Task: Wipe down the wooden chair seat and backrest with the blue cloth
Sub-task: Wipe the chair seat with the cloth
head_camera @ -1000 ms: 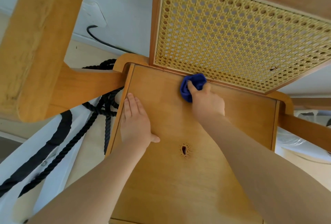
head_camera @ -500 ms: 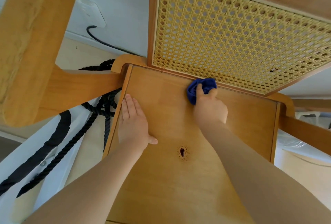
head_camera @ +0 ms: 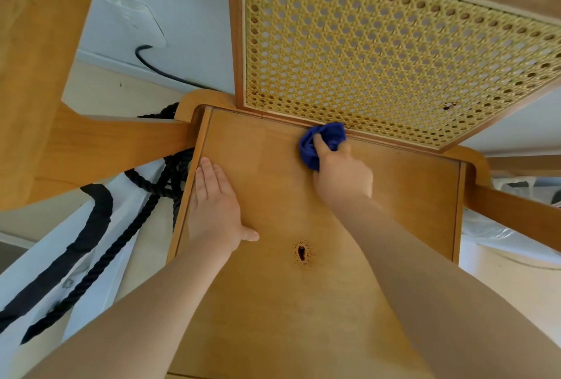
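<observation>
The wooden chair seat (head_camera: 409, 196) fills the middle of the view, with a dark knot mark (head_camera: 301, 252) near its centre. Behind it rises the backrest, a cane-weave panel (head_camera: 379, 54) in a wooden frame. My right hand (head_camera: 343, 178) is shut on a bunched blue cloth (head_camera: 321, 142), pressing it on the seat's rear edge, right under the backrest's bottom rail. My left hand (head_camera: 214, 208) lies flat, fingers together, on the seat's left side beside its edge.
Wooden armrests stand at the left (head_camera: 91, 148) and right (head_camera: 516, 205). A dark twisted rope (head_camera: 127, 227) and black-and-white fabric (head_camera: 60, 272) lie on the floor to the left. A wall socket (head_camera: 133, 17) with a black cable sits on the white wall behind.
My right hand slid the blue cloth rightward along the seat's rear edge, then back a little to the left. My left hand stayed flat in place.
</observation>
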